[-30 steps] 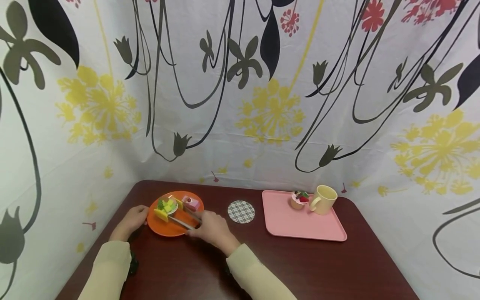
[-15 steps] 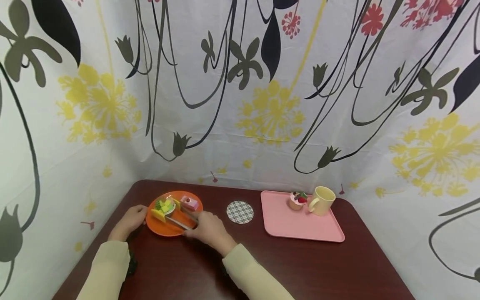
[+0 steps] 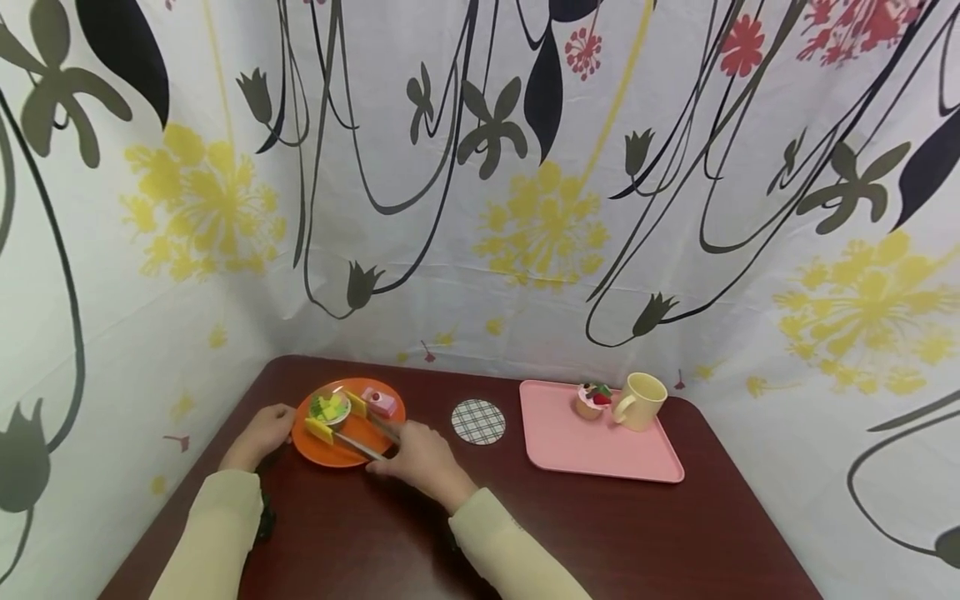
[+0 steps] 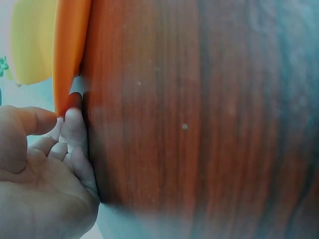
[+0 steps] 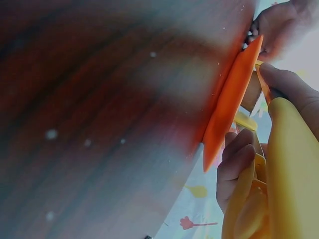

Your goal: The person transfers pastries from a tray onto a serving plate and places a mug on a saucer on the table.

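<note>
In the head view, my left hand (image 3: 262,435) pinches the near-left rim of an orange plate (image 3: 335,457), thumb above and fingers under the edge in the left wrist view. My right hand (image 3: 425,461) grips metal tongs (image 3: 360,447) with yellow tips, reaching over the plate from its right side. A toy fruit tart (image 3: 330,407) with green and yellow pieces is between the tips. Beside it on the plate is a pink cake slice (image 3: 380,402). Yellow tong handles (image 5: 294,169) fill much of the right wrist view.
Right of the plate lies a round checkered coaster (image 3: 478,422). Farther right, a pink tray (image 3: 577,454) carries a cupcake (image 3: 588,404) topped with fruit and a cream mug (image 3: 643,403). A floral cloth (image 3: 420,321) hangs behind and beside the dark wooden table (image 3: 360,533).
The head view has shifted slightly. Both hands, the plate and the tongs around the tart keep nearly the same places.
</note>
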`<state>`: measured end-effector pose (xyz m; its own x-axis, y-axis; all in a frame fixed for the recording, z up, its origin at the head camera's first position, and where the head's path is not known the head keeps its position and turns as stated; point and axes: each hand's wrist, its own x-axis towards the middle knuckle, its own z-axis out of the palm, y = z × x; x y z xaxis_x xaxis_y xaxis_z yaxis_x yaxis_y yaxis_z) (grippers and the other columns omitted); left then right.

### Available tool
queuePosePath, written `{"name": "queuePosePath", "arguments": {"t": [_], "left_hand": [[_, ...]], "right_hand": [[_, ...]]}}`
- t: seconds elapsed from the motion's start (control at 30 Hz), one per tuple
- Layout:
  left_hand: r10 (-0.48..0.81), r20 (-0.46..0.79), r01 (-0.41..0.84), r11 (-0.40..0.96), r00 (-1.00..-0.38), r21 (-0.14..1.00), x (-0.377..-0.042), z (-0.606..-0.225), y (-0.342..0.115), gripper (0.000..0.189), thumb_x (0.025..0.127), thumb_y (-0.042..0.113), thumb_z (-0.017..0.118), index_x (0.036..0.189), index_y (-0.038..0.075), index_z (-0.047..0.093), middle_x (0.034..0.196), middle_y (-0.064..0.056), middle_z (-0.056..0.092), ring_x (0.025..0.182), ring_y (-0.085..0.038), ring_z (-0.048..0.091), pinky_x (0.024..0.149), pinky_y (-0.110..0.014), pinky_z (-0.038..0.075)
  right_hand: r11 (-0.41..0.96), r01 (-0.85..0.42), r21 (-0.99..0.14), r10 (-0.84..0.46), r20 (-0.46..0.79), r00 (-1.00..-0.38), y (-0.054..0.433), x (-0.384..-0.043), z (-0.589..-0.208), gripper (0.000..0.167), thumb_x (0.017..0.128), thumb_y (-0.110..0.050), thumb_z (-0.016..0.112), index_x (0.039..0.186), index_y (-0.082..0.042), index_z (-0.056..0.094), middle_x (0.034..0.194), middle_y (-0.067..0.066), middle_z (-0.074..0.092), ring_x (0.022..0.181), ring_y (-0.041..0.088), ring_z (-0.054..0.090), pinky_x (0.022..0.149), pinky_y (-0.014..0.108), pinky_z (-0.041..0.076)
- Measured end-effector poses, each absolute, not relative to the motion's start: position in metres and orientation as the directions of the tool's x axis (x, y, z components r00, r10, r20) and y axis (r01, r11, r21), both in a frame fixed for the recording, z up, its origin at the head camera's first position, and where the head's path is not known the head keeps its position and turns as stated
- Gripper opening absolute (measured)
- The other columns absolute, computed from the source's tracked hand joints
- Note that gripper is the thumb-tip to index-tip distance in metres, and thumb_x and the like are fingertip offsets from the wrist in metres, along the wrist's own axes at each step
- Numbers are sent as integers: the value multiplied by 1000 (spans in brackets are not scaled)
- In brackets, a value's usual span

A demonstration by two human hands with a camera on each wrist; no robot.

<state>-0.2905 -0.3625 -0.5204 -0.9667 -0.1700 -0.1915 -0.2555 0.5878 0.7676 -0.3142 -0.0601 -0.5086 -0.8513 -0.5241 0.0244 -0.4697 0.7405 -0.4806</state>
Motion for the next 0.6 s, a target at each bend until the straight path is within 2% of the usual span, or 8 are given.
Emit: {"name": "queuePosePath", "arguments": {"t": [0.13,0.23,0.37,0.5,0.6], "left_hand": [[-162,-204,-260,581,-966,771,-291,-519,-363,44,112,24,30,123,-9,56,85,-9,59,94,-29,59,88,-46,43],[-144,-208,-253,582,-967,773,-293,-520,-364,48,113,26,29,128,-11,57,90,-11,62,97,-30,59,89,-48,45],[-128,-196,-234,589,-972,774,-294,-525,-366,50,113,28,29,127,-11,57,93,-12,62,93,-29,59,87,-47,46],[-142,-197,-242,599,-970,763,-287,-532,-366,43,112,27,30,110,-5,58,87,-10,59,84,-26,56,80,-43,43],[-157,-213,-264,598,-964,757,-281,-536,-366,39,111,25,30,105,-3,57,85,-9,58,81,-25,54,77,-41,42]], "right_hand": [[751,-435,-497,-497,10,-868,-57,-313,-508,73,79,-59,91,144,-33,70,89,-7,63,72,14,54,64,32,46],[758,-423,-497,-481,11,-876,-55,-312,-507,63,78,-60,91,128,-24,77,84,-6,60,68,14,53,61,31,45],[765,-417,-490,-466,27,-885,-51,-309,-507,55,77,-61,91,110,-19,76,83,-7,60,67,14,54,60,32,45],[765,-415,-493,-467,20,-884,-47,-300,-507,60,76,-61,92,116,-18,77,84,-7,61,67,14,54,60,32,45],[763,-436,-478,-483,28,-875,-46,-292,-508,66,76,-61,92,127,-22,76,87,-7,64,69,13,55,61,33,46]]}}
